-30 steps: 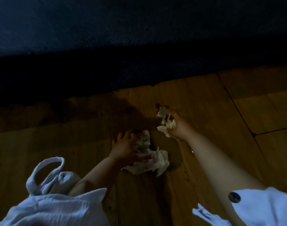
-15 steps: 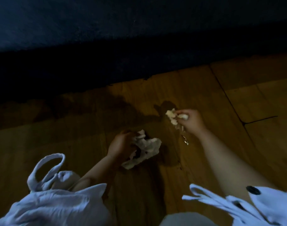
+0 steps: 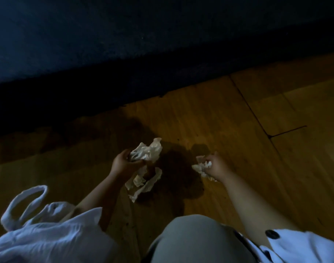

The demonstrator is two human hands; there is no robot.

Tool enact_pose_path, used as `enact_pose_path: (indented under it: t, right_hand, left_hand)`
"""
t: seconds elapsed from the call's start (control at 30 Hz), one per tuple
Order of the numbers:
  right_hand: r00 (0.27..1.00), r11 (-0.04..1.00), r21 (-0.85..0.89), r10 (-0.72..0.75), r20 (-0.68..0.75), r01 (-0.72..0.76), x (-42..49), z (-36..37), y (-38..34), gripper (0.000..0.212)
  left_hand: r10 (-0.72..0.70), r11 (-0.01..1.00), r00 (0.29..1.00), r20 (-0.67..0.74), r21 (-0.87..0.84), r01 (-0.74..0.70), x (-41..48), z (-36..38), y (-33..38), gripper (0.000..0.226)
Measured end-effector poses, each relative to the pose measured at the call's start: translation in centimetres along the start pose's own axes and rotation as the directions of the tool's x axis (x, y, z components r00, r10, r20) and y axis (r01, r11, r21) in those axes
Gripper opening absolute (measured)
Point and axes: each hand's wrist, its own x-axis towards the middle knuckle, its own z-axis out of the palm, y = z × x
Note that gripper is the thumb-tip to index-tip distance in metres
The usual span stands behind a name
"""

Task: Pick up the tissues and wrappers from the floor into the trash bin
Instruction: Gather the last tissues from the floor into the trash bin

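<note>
Since both hands are loaded and no bin shows, the step in hand reads as pickup done, carry to follow.

- Item: large tissue wad (image 3: 146, 153), crumpled, off-white, held above the floor (image 3: 238, 114). A loose tail droops below it; whether its end touches the boards cannot be told.
- Holder: left hand (image 3: 122, 165), just left of the wad, fingers curled round it.
- Item: small tissue (image 3: 202, 168), right of the wad and apart from it, bunched in the right hand (image 3: 218, 168), whose fingers are closed on it.
- Beyond the wad: dark blue furniture (image 3: 124, 54).
- Nearer than the wad: grey knee (image 3: 196, 238), white sleeves (image 3: 48, 240).
- Wrappers: none can be made out.
- Next move, by judgement: gather the drooping tail into the grip, locate the bin, release both loads into it.
</note>
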Motion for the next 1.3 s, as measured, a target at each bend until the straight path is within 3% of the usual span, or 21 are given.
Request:
enact_pose_path:
  t: [0.27,0.43,0.6,0.67,0.77,0.87,0.93,1.0,1.07,1.17,1.3]
  right_hand:
    - [0.998,0.999,0.030,0.015,-0.062,-0.014,0.8,1.2,-1.0,0.029]
    - [0.997,0.954,0.289,-0.074,-0.016,0.075,1.3,1.9,-3.5,0.013]
    - [0.934,0.892,0.386,-0.317,0.163,0.235,1.5,3.1,-7.8,0.048]
    - [0.887,0.903,0.299,-0.386,0.255,0.308,1.0,4.1,-9.1,0.046]
    - [0.803,0.864,0.007,-0.471,0.364,0.504,0.6,6.0,-9.4,0.033]
    - [0.722,0.721,-0.229,-0.503,0.476,0.654,0.5,7.8,-8.4,0.030]
    - [0.661,0.572,-0.354,-0.522,0.538,0.740,0.4,8.4,-7.9,0.030]
    - [0.635,0.534,-0.358,-0.542,0.550,0.766,0.2,8.6,-8.0,0.028]
    - [0.678,0.664,-0.229,-0.564,0.472,0.712,0.2,8.1,-8.2,0.024]
    - [0.819,0.885,0.083,-0.457,0.346,0.458,0.6,6.0,-8.1,0.029]
    - [0.905,0.931,0.261,-0.325,0.273,0.256,1.0,2.8,-6.1,0.060]
  left_hand:
    - [-0.088,0.980,0.995,-0.054,-0.184,0.076,-1.5,-0.3,-3.9,0.068]
    - [-0.066,0.957,0.990,-0.124,-0.287,0.028,-1.8,-0.6,-3.7,0.054]
    - [-0.080,0.942,0.980,-0.182,-0.336,0.015,-2.0,-1.4,-3.8,0.044]
    - [-0.100,0.926,0.973,-0.208,-0.378,0.014,-2.2,-1.9,-4.1,0.041]
    - [-0.127,0.901,0.965,-0.231,-0.433,0.015,-2.5,-2.7,-4.6,0.041]
    - [-0.148,0.884,0.956,-0.253,-0.467,0.013,-2.8,-3.4,-5.3,0.042]
    - [-0.152,0.878,0.955,-0.256,-0.479,0.012,-3.0,-3.8,-5.7,0.042]
    - [-0.151,0.871,0.960,-0.237,-0.491,0.016,-3.1,-4.0,-5.9,0.040]
    - [-0.141,0.874,0.967,-0.213,-0.485,0.021,-3.2,-4.1,-5.9,0.035]
    - [-0.119,0.892,0.981,-0.153,-0.450,0.038,-3.1,-3.4,-5.6,0.033]
    - [-0.056,0.947,0.994,-0.095,-0.319,0.023,-2.7,-1.1,-5.5,0.039]
